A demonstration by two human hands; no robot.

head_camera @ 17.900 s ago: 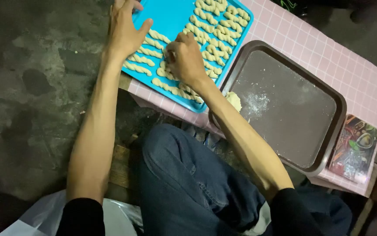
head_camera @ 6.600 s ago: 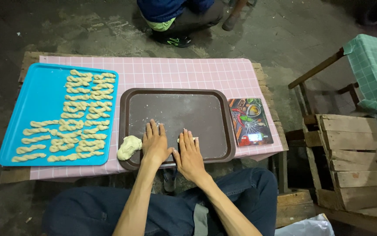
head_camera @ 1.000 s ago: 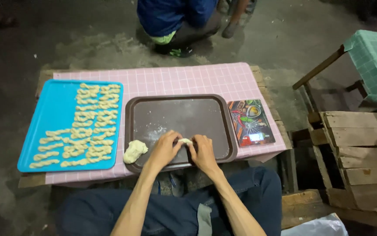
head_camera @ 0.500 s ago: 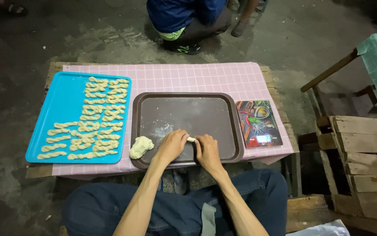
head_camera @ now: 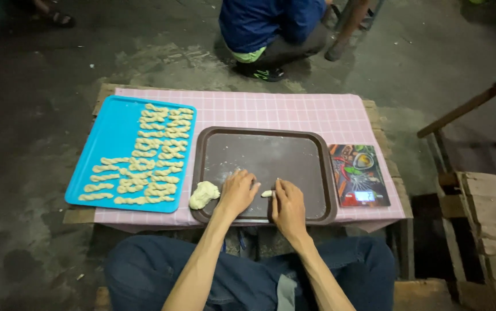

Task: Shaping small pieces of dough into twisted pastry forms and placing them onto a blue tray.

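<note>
Head view: the small dough piece [head_camera: 267, 193] is now seen lying between the flattened, open-fingered left hand [head_camera: 237, 193] and right hand [head_camera: 287, 204] on the brown tray [head_camera: 317, 144], rolling apparently under way.

1. A dark tray [head_camera: 265, 151], smooth and faintly glossy, was seen dusted with pale flour; metal was suggested, though this could not be settled in the dim light.
2. A bright blue tray [head_camera: 110, 144] was shown as smooth plastic.
3. The pink checked cloth [head_camera: 294, 112] was seen lying matt.
4. The dough lump [head_camera: 203, 194] and twisted dough pieces [head_camera: 150, 155] were seen as soft and matt.
5. Rough bare wood was shown by the crate [head_camera: 489, 230].
</note>
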